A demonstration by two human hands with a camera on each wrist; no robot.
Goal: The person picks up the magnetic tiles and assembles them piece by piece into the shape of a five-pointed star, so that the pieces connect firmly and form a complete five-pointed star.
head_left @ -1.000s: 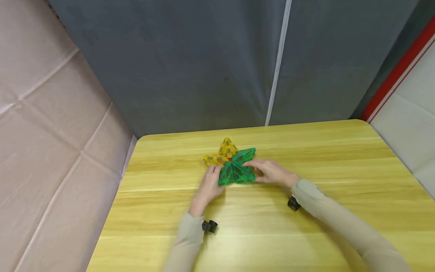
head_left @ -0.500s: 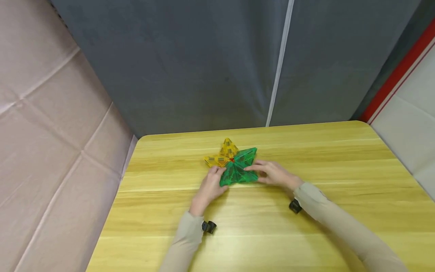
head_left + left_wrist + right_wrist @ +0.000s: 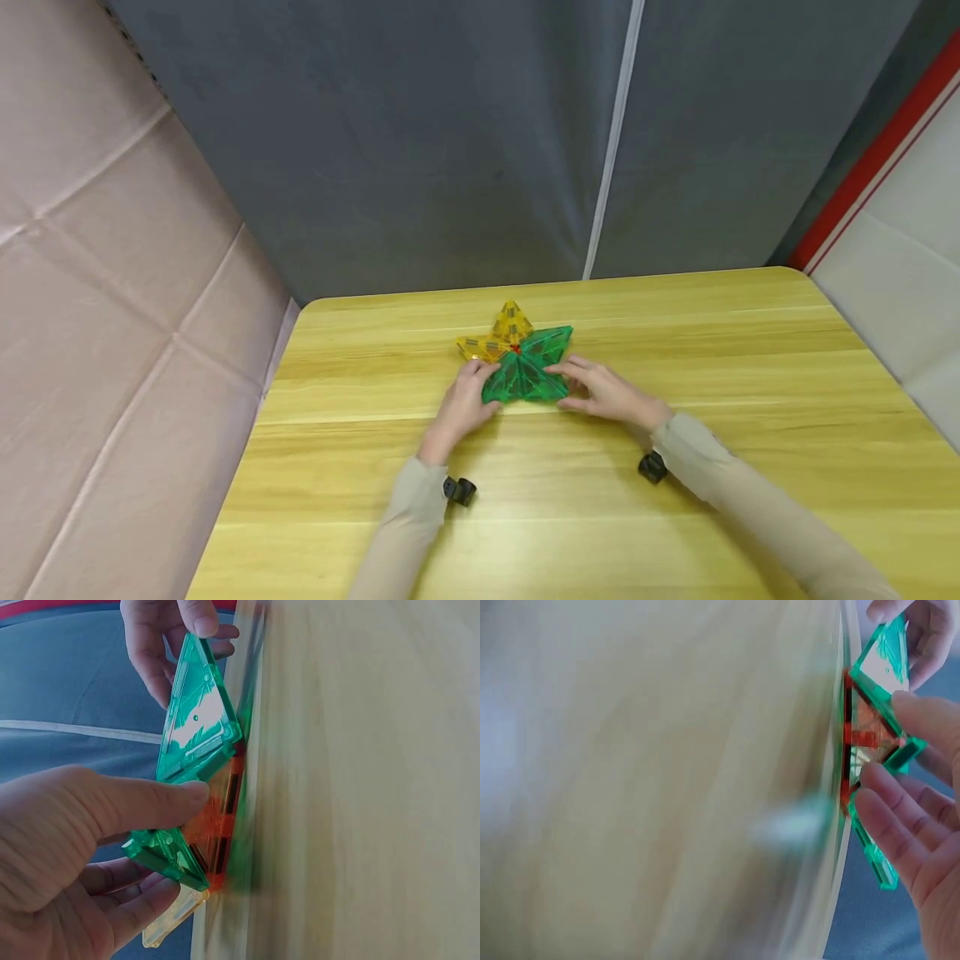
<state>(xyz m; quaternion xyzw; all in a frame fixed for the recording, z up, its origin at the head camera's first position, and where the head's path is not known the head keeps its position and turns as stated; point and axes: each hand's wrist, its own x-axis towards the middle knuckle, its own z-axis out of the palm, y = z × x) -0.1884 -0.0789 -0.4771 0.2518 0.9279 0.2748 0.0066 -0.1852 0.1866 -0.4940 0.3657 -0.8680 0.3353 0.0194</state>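
A star-shaped build of translucent magnetic tiles lies near the far side of the table, green tiles [image 3: 523,379] to the front and right, yellow tiles [image 3: 512,323] to the back and left. Red shows at its centre. My left hand [image 3: 461,402] pinches a green tile on the left, its thumb over one face in the left wrist view. From the right, my right hand [image 3: 606,393] pinches another green tile between thumb and fingers. Orange tiles [image 3: 215,814] stand low against the tabletop between the green ones. Fingertips behind the tiles are partly hidden.
The wooden table [image 3: 570,517] spreads around the build. A grey curtain [image 3: 390,150] hangs behind its far edge. A pale padded wall [image 3: 112,333] stands at the left, a white panel with a red border [image 3: 885,158] at the right. Black cameras sit on both wrists.
The build has shifted slightly to the right, with both hands staying on it. My right hand has moved a little toward the front of the build.
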